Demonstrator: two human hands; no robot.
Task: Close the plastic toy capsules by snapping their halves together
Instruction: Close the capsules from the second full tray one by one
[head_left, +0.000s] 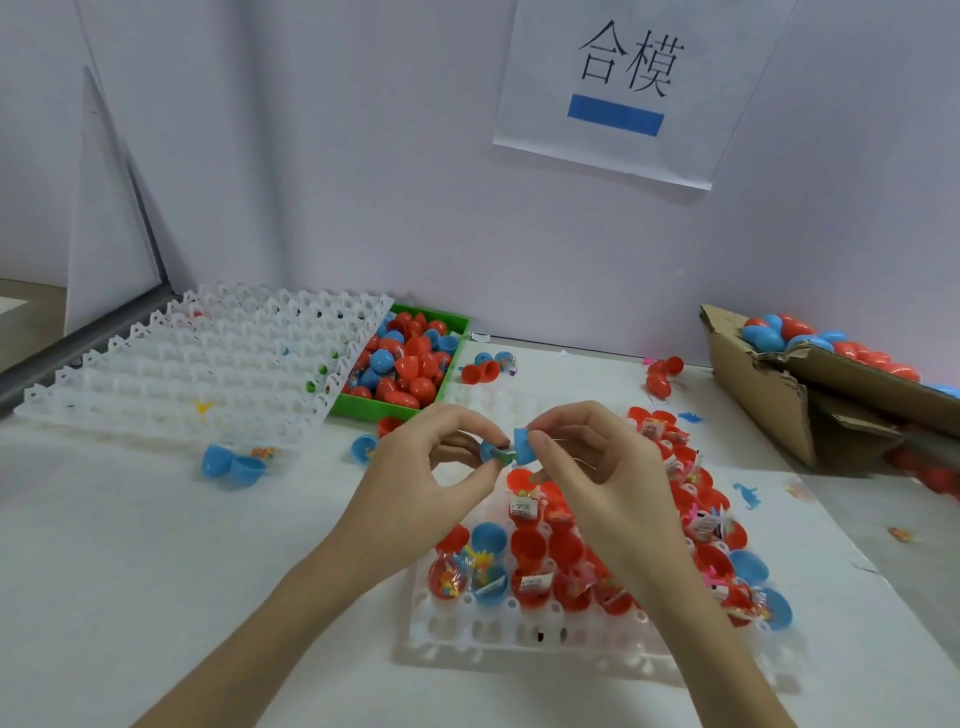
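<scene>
A person's two hands meet above a white tray (519, 629) of open red and blue capsules on the bench (182, 545). The left hand (421, 467) pinches one blue half (488, 450) in its grip; the right hand (587, 462) pinches the other blue half (523, 445). The halves sit just apart. Beyond the tray, a green bin (353, 408) holds closed capsules.

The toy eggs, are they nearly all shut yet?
Not nearly. Done: shut eggs fill the cardboard box at the right. In hand: the left hand and right hand each pinch one blue half of a capsule, with a gap still between the halves. Left: many open red and blue halves with toys sit in the white tray, and more lie in the green bin.
</scene>
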